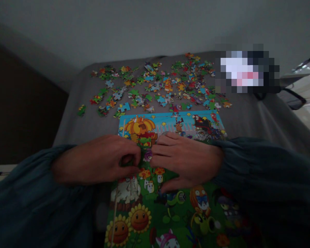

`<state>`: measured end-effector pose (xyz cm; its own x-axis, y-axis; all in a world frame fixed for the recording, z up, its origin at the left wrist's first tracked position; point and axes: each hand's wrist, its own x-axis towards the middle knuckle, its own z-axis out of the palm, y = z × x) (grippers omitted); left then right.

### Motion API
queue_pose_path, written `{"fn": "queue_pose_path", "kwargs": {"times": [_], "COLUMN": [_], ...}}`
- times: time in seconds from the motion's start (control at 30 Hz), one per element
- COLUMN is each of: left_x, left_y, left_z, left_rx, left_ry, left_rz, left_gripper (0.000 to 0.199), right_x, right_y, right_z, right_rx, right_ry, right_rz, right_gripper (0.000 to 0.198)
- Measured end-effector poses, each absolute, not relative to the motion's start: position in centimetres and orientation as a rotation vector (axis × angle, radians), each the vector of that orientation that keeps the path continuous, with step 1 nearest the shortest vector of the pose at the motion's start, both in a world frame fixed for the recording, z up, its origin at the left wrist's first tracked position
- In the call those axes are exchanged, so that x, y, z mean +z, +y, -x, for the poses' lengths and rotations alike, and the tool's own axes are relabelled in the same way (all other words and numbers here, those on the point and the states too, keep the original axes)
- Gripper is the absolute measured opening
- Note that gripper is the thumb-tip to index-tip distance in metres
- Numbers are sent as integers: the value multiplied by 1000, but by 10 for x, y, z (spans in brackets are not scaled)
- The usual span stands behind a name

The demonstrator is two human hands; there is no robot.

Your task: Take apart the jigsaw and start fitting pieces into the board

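A colourful cartoon jigsaw puzzle (167,212) lies in front of me, with sunflowers near its lower left and a pumpkin at its top left. Over its left edge, my left hand (105,158) is curled, thumb and index finger drawn together at the surface; anything between them is hidden. My right hand (183,156) rests on the middle of the picture, fingers side by side and bent slightly down, thumb apart, with no piece visible in it. Between the two hands shows a purple figure (147,155) on the puzzle. Both hands cover part of the picture.
Many loose puzzle pieces (160,86) are spread beyond the puzzle on a grey cloth-covered surface (72,127). A blurred-out object (244,72) stands at the back right, with a dark looped strap or frame (297,100) beside it. A pale wall (144,27) rises behind.
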<state>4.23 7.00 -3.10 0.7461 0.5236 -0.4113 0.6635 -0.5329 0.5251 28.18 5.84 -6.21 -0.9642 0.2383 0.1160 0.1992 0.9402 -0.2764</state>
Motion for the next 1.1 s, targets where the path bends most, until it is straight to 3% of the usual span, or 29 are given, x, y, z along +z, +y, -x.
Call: {"fn": "queue_pose_path", "kwargs": {"times": [0.7, 1.1], "left_x": [-42, -38], "left_y": [67, 66], "left_z": [-50, -53], "left_rx": [-302, -306], "left_ry": [825, 806], "left_rz": [-2305, -2258], "left_gripper": [22, 18], "right_x": [-72, -50], "right_y": [47, 37], "right_z": [-271, -279], "right_rx": [343, 558], "right_ry": [-2927, -3032], "right_rz": [395, 148], "right_gripper": [44, 35]}}
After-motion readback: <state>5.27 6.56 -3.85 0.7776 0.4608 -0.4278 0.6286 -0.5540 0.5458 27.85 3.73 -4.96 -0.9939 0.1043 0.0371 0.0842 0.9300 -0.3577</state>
